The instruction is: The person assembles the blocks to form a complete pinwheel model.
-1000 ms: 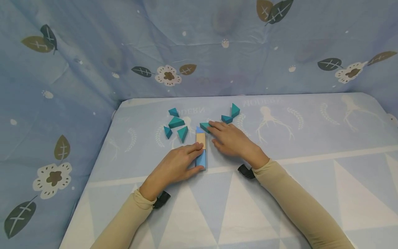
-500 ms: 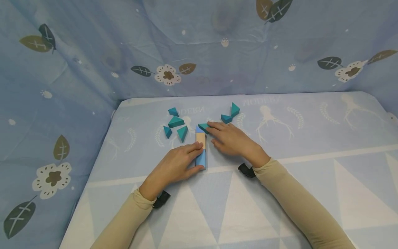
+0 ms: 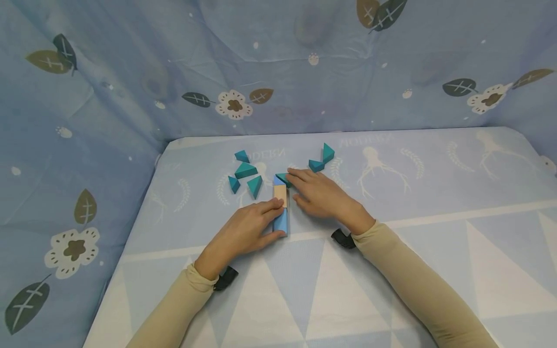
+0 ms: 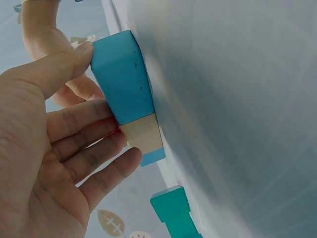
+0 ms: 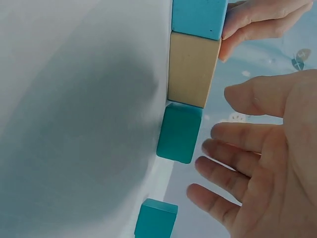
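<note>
A short row of blocks lies on the table: a blue block [image 3: 280, 224] nearest the person, a wood-coloured block [image 3: 280, 192], and a small blue triangle block [image 3: 277, 181] at the far end. My left hand [image 3: 250, 227] rests along the row from the left, thumb by the near end of the blue block and fingertips over the wood-coloured one. With extended fingers, my right hand [image 3: 319, 195] touches a green triangle block [image 3: 281, 177], which sits against the far end of the row. Its fingers partly cover that block in the head view.
Several teal triangle blocks [image 3: 245, 169] are scattered beyond the row to the left. Two more, a green one [image 3: 328, 152] and a teal one [image 3: 316, 166], lie beyond the right hand. A patterned cloth [image 3: 287, 116] hangs along the table's back edge.
My right hand has slid the green triangle block slightly left, up against the small blue triangle block at the row's far end. My left hand keeps its place.
</note>
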The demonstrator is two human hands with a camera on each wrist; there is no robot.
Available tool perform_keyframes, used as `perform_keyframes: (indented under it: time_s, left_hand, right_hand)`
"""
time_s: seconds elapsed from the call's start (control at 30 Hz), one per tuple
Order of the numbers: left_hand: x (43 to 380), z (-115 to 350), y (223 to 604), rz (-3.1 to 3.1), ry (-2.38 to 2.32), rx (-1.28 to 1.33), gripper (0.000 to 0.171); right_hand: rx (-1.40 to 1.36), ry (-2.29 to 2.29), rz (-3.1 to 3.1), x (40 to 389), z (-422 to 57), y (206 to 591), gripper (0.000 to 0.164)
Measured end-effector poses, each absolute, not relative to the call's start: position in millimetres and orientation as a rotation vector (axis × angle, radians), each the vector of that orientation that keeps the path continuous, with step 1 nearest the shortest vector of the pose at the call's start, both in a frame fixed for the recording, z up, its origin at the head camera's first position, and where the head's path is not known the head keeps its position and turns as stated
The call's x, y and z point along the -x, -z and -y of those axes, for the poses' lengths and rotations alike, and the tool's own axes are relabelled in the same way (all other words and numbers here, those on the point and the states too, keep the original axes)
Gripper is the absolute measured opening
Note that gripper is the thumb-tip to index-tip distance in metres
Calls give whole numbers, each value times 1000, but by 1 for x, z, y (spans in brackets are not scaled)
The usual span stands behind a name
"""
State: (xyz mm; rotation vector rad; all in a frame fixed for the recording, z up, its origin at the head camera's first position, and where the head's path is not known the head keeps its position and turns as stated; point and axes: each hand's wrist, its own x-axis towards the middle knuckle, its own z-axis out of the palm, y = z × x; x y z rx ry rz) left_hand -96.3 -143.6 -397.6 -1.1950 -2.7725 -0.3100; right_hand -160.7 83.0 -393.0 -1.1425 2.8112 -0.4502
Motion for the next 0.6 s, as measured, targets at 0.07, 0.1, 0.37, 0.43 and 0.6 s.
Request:
perform_keyframes:
  time_s: [0.07,0.1,0.37,0.43,0.6]
  left_hand:
    - [96,144,397,2771,311,1195,59]
    - [96,144,397,2771,311,1195,59]
    - [95,144,397,2772,311,1194,60]
    - [95,144,398,2769,310,1194,59]
    - [96,144,398,2764,304,1195,60]
  right_hand:
    - [1143,449,-2817,161,-82,394,53]
    - [1148,450,-2820,161,-82,394,52]
    - [1162,452,-2816,159,-81,394,52]
    - [1173,458,-2810,159,-80,394,52]
    - [1173,454,-2802,158,-80,394,51]
